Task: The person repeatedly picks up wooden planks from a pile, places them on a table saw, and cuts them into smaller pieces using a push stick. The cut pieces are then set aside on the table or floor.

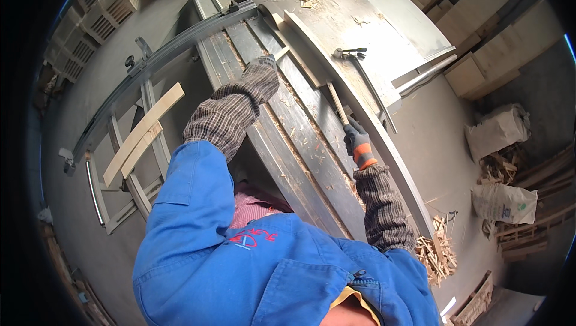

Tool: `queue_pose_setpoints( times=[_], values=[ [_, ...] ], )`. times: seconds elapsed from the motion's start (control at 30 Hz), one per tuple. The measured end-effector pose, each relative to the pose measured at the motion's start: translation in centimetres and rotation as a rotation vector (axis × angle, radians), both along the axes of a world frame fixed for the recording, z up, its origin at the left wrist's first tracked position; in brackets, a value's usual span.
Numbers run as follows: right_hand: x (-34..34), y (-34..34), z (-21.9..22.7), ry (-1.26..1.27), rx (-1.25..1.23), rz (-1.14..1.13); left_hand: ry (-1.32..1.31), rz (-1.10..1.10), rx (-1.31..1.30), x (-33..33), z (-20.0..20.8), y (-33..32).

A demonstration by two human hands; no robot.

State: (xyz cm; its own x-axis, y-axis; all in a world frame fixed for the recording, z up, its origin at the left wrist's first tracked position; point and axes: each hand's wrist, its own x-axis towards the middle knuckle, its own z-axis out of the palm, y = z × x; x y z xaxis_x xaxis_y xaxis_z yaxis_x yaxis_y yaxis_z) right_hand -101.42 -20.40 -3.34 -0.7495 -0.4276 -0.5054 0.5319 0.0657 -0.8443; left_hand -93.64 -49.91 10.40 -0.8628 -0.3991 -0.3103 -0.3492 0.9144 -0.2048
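My left hand (pixel 267 62), in a grey glove, reaches over the far part of the metal saw table (pixel 300 140). A pale piece of wood (pixel 281 53) juts out from its fingers, which the checked sleeve partly hides. Nearer and to the right, my right hand (pixel 358 141), in a grey and orange glove, is closed around a narrow wooden stick (pixel 338 104). The stick points away from me, its far end close to a pale wooden board (pixel 305 65). That board lies along the long fence (pixel 360 110) on the table's right side. No blade can be made out.
Sawdust lies in the table's grooves. Curved wooden pieces (pixel 144 134) rest on the side frame (pixel 147 95) at left. A clamp lever (pixel 351 54) sits right of the fence. Offcuts (pixel 437 254) heap at lower right, near white sacks (pixel 504 203). Stacked boards (pixel 480 8) stand behind.
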Motion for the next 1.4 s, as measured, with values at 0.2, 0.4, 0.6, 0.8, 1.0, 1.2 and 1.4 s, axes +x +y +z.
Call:
queue_pose_setpoints(
  times=[0.2, 0.4, 0.6, 0.8, 1.0, 1.2, 1.4],
  values=[
    [-2.1, -5.4, -0.2, 0.040, 0.025, 0.019, 0.012, 0.271, 0.184, -2.8, -2.7, -4.8],
    [-4.3, -8.0, 0.6, 0.033, 0.063, 0.089, -0.112, 0.207, 0.203, -3.8, -3.6, -9.5],
    [-4.7, -8.8, 0.3, 0.053, 0.111, 0.077, 0.214, 0.456, 0.368, -3.2, -11.2, -14.2],
    [-4.5, -8.9, 1.2, 0.051, 0.097, 0.087, 0.198, 0.628, 0.141, 4.9, -21.7, -12.0],
    [-4.6, -9.6, 1.9, 0.023, 0.137, 0.131, 0.352, 0.812, 0.369, 6.8, -23.4, -12.4],
    [-4.0, -9.1, 2.7, -0.029, 0.124, 0.100, 0.381, 0.705, 0.259, 6.8, -24.8, -13.5],
    [-3.2, -7.0, 2.3, 0.000, 0.189, 0.111, 0.372, 0.604, 0.117, 5.9, -26.6, -15.6]
  ],
)
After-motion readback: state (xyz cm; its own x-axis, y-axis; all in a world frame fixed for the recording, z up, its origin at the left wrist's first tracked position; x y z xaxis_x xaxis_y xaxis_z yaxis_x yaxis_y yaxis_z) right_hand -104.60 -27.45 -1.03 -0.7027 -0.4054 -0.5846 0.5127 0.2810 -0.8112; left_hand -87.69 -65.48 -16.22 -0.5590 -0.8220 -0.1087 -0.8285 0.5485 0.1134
